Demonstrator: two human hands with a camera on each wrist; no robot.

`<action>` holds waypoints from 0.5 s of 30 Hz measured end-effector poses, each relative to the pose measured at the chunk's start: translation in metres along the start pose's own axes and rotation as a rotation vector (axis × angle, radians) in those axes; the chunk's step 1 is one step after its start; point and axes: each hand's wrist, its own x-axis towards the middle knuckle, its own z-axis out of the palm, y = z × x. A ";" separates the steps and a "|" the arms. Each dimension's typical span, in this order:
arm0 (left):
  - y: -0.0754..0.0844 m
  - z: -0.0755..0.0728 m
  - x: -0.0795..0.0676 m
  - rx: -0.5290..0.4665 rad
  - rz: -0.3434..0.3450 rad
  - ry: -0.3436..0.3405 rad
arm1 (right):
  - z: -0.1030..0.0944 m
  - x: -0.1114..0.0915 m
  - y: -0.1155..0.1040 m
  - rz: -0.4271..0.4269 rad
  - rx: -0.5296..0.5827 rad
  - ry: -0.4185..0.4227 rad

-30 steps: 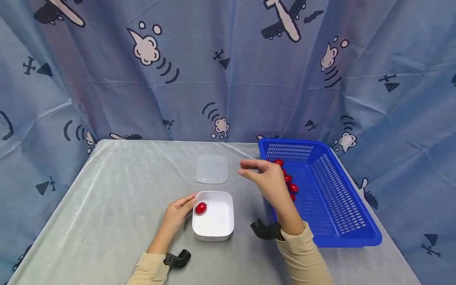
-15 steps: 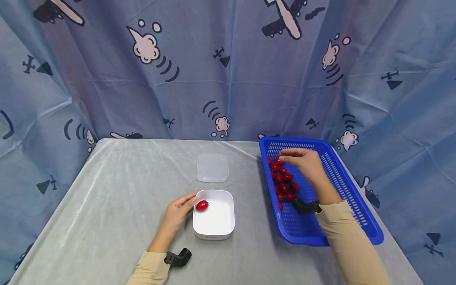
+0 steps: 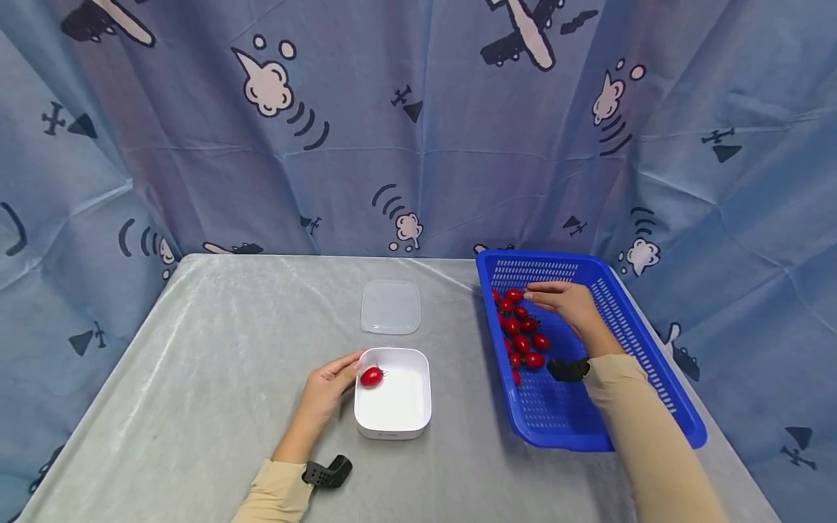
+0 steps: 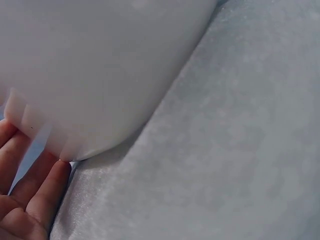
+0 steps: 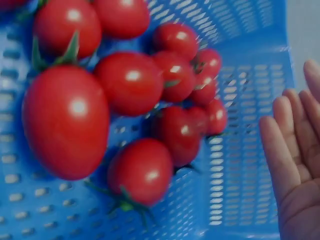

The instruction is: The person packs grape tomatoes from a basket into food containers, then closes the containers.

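Observation:
My left hand (image 3: 327,385) rests against the left side of a small white square box (image 3: 394,430). In the left wrist view its fairly straight fingers (image 4: 47,192) touch the box's outer wall. One red cherry tomato (image 3: 372,377) with a green stem lies inside the box near that hand. Over the blue basket (image 3: 575,443), my right hand (image 3: 567,301) reaches toward several more cherry tomatoes (image 3: 520,343) gathered along the basket's left side. Nothing is between its extended fingers, and the right wrist view shows the hand (image 5: 300,165) apart from the tomatoes.
A translucent square lid (image 3: 390,308) lies flat behind the white box. The perforated basket stands at the table's right side. A grey-white cloth (image 3: 196,363) covers the table, and a blue patterned curtain (image 3: 366,109) hangs behind it.
My right hand has moved right, from beside the basket to over the tomatoes, then slightly down and right. The tomato in the box has rolled a little. The left hand keeps its place.

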 end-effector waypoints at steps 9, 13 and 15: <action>-0.001 -0.001 0.000 -0.017 -0.001 0.007 | 0.000 0.013 0.011 0.087 -0.149 0.016; -0.002 -0.001 0.001 -0.027 -0.003 -0.001 | 0.001 0.017 0.016 0.126 -0.244 0.035; -0.002 -0.001 0.002 -0.025 0.001 -0.003 | 0.001 0.020 0.018 0.129 -0.237 0.030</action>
